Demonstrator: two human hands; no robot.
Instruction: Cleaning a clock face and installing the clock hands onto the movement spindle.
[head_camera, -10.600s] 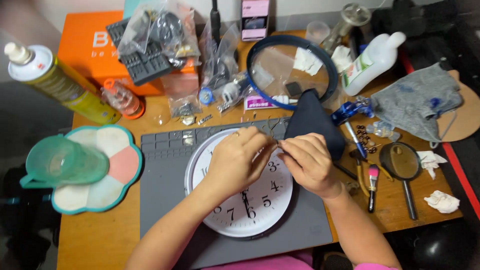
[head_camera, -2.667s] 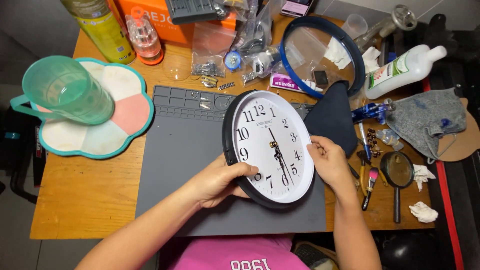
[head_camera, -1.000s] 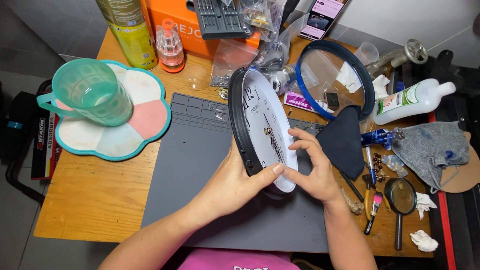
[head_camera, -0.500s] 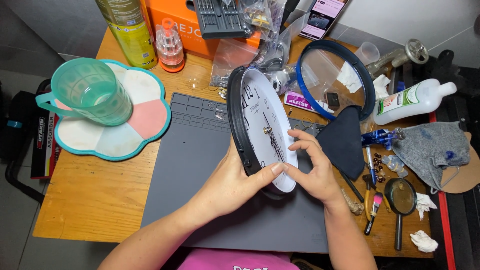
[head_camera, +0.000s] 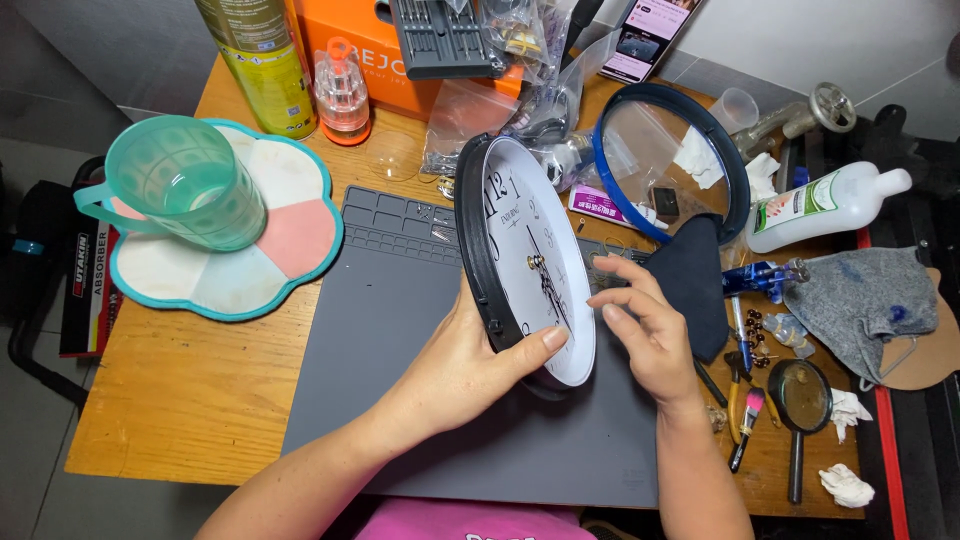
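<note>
While the wall clock (head_camera: 525, 265) is being held tilted on its edge above the grey work mat (head_camera: 400, 330), its front cover, a blue-rimmed clear lens (head_camera: 668, 160), is already lying off, set aside against the clutter at the back of the wooden table (head_camera: 180, 400). By that sign the opening up is judged done, with work on the exposed hands and refitting of the cover left. The black rim is being gripped from behind by the left hand (head_camera: 465, 365), the thumb being pressed on the white dial's lower edge. The right hand (head_camera: 645, 335) is being held loosely open just beside the dial, fingers half spread, nothing in it. Black numerals and thin dark hands are being shown on the bare face.
</note>
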